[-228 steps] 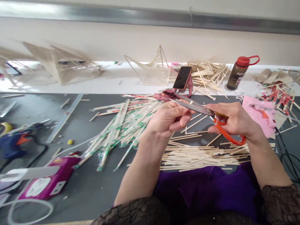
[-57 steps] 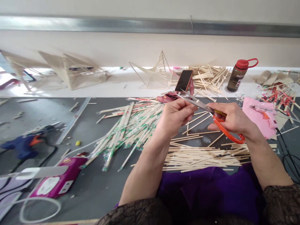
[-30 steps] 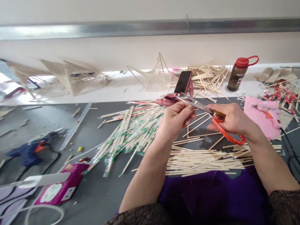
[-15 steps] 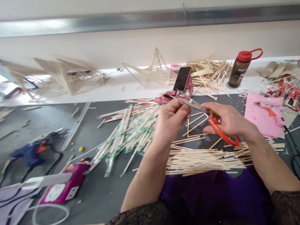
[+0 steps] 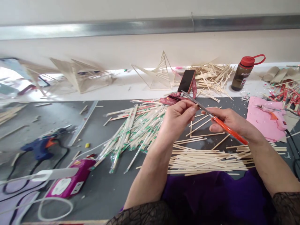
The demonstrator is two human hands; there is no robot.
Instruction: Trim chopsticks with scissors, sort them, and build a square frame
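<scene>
My right hand (image 5: 231, 123) grips orange-handled scissors (image 5: 211, 117) whose steel blades point up and left, seen edge-on. My left hand (image 5: 179, 117) is pinched at the blades, fingers pressed together on something too small to make out, probably a thin stick. Both hands hover above a row of bare wooden sticks (image 5: 211, 157) lying along the near edge of the grey table (image 5: 105, 187). A heap of chopsticks in green-printed wrappers (image 5: 131, 131) lies just left of my left hand.
A phone (image 5: 187, 81) leans by a stick pyramid (image 5: 159, 72) and a loose stick pile (image 5: 211, 76) on the white ledge. A red-capped bottle (image 5: 243, 73) stands at right, pink paper (image 5: 264, 117) below it. A blue glue gun (image 5: 42, 148), pink box (image 5: 67, 182) and cables lie at left.
The scissors have rolled in my right hand so the orange handle loop now shows edge-on. My left hand stays pinched at the blades. The camera shifted slightly.
</scene>
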